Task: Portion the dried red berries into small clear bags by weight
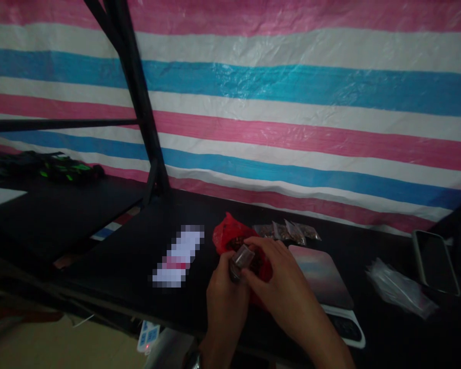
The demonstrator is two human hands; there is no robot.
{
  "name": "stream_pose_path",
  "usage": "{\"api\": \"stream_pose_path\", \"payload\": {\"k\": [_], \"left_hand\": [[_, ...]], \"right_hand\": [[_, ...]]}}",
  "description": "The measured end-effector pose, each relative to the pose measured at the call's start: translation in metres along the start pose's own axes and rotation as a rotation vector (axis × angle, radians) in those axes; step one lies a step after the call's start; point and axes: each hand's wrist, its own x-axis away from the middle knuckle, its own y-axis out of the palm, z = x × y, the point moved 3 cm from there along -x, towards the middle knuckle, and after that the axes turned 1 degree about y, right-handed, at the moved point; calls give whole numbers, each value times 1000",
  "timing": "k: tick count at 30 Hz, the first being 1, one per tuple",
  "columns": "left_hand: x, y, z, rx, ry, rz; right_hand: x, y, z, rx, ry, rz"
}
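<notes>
Both my hands meet over a dark table (111, 256) near its front edge. My left hand (225, 297) is closed around the lower end of a small clear plastic packet (241, 259) with dark contents. My right hand (282, 279) pinches the packet's top with thumb and fingers. Right behind the hands lies an open red plastic bag (227, 231) holding something dark. Several small filled clear packets (288, 231) lie in a row just beyond my right hand.
A flat kitchen scale (325, 279) sits right of my hands, an empty clear bag (399, 289) and a phone (435, 261) farther right. A white label lies left of the red bag. A black metal frame post (138, 97) rises at the back. A striped tarp hangs behind.
</notes>
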Motion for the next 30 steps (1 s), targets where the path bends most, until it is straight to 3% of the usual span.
{"api": "stream_pose_path", "payload": {"k": [4,8,12,15,18,23,30], "left_hand": [[2,-3,5,49,8,44],[-2,-12,5,64,26,156],[-15,-27,-2,48,79,315],[-25,-32,-4,-36,173,370],[-32,-26,-5,-26,193,287],[-38,-11,-7,57,42,54],[-39,-20,-9,104,15,77]], "right_hand": [[-5,-4,6,-59,-42,78],[-16,-2,25,20,43,185],[-27,13,39,214,161,132],[-33,25,35,371,203,109],[-37,32,27,510,261,112],[-49,35,25,618,283,61],[-60,36,43,343,98,-61]]}}
